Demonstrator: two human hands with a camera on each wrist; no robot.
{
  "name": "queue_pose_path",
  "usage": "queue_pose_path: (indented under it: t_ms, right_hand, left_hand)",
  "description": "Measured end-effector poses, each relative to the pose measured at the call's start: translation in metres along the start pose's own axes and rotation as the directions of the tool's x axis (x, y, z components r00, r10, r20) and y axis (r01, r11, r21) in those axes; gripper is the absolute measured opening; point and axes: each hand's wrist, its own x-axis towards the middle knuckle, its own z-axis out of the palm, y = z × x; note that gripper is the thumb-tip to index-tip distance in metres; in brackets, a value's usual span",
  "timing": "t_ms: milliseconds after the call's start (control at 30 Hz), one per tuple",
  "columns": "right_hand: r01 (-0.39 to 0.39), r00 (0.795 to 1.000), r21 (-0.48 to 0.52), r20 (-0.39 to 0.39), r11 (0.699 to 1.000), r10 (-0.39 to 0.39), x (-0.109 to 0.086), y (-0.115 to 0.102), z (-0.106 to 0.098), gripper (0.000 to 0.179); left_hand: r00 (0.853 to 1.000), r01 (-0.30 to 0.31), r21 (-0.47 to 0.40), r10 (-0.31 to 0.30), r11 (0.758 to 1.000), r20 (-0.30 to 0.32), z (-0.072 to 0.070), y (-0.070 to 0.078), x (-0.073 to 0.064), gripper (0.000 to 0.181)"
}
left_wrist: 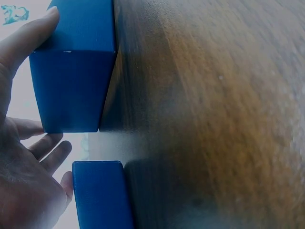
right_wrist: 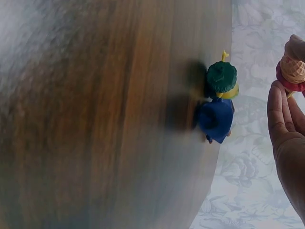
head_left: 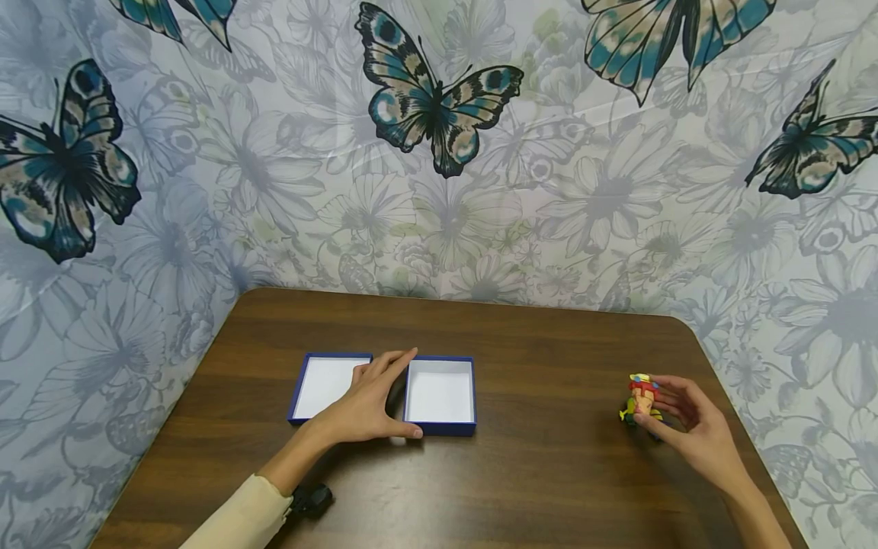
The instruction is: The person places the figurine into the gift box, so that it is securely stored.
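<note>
Left hand point(head_left: 363, 402): gripped blue box point(head_left: 442, 429); second box point(head_left: 331, 387) lay nearer table's point(head_left: 549, 480) left edge.
Right hand point(head_left: 696, 427): pinched ice-cream-cone toy point(head_left: 642, 398) aloft, near figurines point(right_wrist: 221, 77) by right edge.

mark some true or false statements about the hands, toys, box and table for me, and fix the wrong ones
1. The right hand holds an ice-cream-cone toy. True.
2. The left hand is beside the toys. False: it is at the right-hand blue box.
3. That box is white inside. True.
4. The tabletop is white. False: it is brown.
5. A green-and-yellow toy is next to a dark blue toy. True.
</note>
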Motion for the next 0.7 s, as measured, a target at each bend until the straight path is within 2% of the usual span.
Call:
queue_pose_path:
  t_ms: [267,533,700]
  right_hand:
    - [0.012,1.000,0.045,0.019,0.999,-0.013,0.006,-0.007,0.005,0.074]
    - [-0.038,0.996,-0.045,0.076,0.998,0.041,0.009,-0.010,0.011,0.073]
    - [-0.047,0.994,-0.055,0.095,0.997,0.052,0.012,-0.011,0.017,0.075]
  left_hand:
    - [1.000,-0.004,0.013,0.004,1.000,-0.002,-0.001,0.001,0.000,0.133]
    - [1.000,-0.009,0.005,0.009,1.000,-0.003,-0.003,0.002,0.001,0.132]
    - [1.000,-0.010,0.003,0.010,1.000,-0.003,-0.003,0.002,0.001,0.132]
